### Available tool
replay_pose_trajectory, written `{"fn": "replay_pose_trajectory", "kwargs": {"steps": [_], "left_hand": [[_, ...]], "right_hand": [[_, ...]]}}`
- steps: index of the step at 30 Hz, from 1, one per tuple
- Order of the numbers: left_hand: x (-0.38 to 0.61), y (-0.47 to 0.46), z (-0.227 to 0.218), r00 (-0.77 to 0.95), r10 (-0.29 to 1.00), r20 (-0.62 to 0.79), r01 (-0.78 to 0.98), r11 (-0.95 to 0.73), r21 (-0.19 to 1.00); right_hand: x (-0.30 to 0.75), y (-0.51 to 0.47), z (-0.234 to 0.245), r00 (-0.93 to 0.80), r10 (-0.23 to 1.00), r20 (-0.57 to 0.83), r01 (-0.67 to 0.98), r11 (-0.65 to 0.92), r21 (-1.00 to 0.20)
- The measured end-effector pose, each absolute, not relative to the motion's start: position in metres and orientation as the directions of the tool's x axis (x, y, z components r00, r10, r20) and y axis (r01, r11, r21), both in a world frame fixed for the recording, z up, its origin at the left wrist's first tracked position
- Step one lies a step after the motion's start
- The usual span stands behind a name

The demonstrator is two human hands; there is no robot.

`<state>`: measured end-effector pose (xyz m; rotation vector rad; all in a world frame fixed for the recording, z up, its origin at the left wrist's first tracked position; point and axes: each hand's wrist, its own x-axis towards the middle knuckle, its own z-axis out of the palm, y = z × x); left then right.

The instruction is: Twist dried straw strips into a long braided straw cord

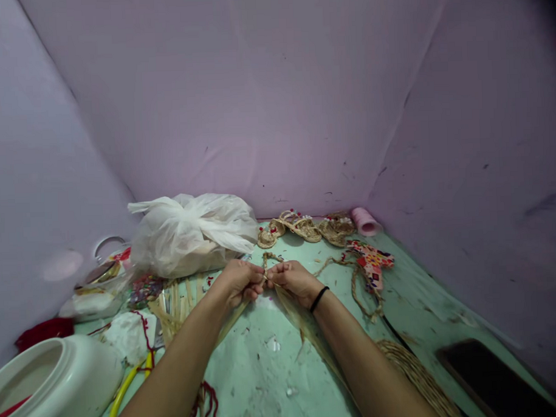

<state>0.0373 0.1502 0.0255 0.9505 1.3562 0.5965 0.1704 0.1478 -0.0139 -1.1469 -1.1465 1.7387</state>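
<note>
Both hands meet near the middle of the pale green table, pinching a braided straw cord (267, 257) whose finished end runs away from me and bends to the right. My left hand (241, 281) is closed on one side of the braid, with a flat straw strand trailing back under the forearm. On the other side my right hand (293, 282), below a black wristband (319, 299), is closed on the braid too. Long loose straw strands (304, 324) hang from it towards me. The exact grip between the fingertips is too small to make out.
Behind the hands stand a tied white plastic bag (192, 233), woven straw pieces with beads (301, 226) and a pink thread spool (366, 222). Left are a white pot (90, 376) and yellow-handled tool (123, 393). Right lie patterned fabric (372, 263), coiled cord (416, 374) and a dark phone (489, 377).
</note>
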Motion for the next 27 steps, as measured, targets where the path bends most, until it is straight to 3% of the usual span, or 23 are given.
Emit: {"fn": "replay_pose_trajectory", "kwargs": {"steps": [4,16,22,27], "left_hand": [[0.033,0.153,0.019,0.249,0.781,-0.573,0.161,0.55,0.82],[0.035,0.152,0.012,0.184,0.813,-0.552,0.277,0.496,0.823],[0.035,0.154,0.007,0.115,0.849,-0.515,0.398,0.436,0.807],[0.037,0.152,0.008,0.11,0.852,-0.511,0.366,0.443,0.818]], "right_hand": [[0.17,0.149,-0.017,-0.348,0.905,-0.244,-0.122,-0.302,-0.945],[0.169,0.145,-0.014,-0.296,0.912,-0.284,-0.018,-0.302,-0.953],[0.167,0.15,-0.021,-0.147,0.974,-0.169,0.342,-0.111,-0.933],[0.165,0.142,0.003,-0.043,0.994,-0.101,0.696,-0.043,-0.717]]}}
